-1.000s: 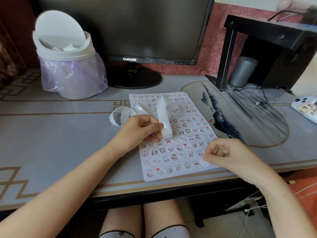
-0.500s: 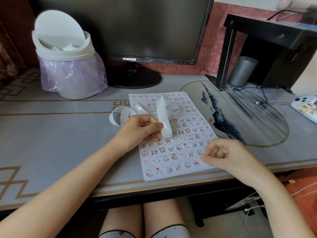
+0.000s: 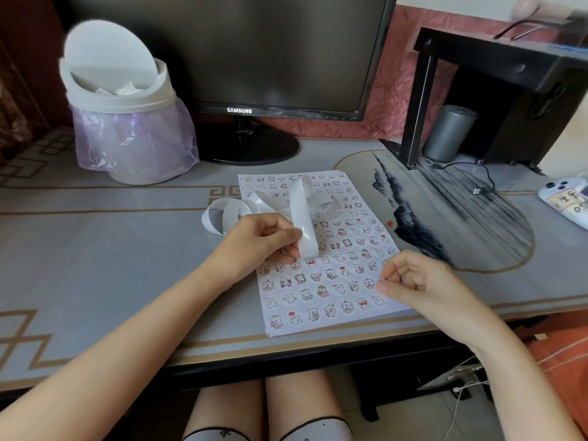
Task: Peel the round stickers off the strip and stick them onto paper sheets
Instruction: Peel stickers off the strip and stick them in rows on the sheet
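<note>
Strip (image 3: 300, 211): still pinched by left hand (image 3: 254, 241). Right hand (image 3: 413, 281): curled, nothing visibly held, lifted slightly over paper sheet (image 3: 337, 319).

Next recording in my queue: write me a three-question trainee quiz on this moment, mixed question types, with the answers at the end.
1. Multiple choice: which hand grips the white sticker strip? A) left B) right C) neither
2. True or false: the paper sheet lying on the desk carries rows of stickers.
3. Fill in: the white bin with the purple liner stands to the ___ of the Samsung monitor.

Key
1. A: the left hand pinches it above the sheet.
2. True.
3. left
</note>
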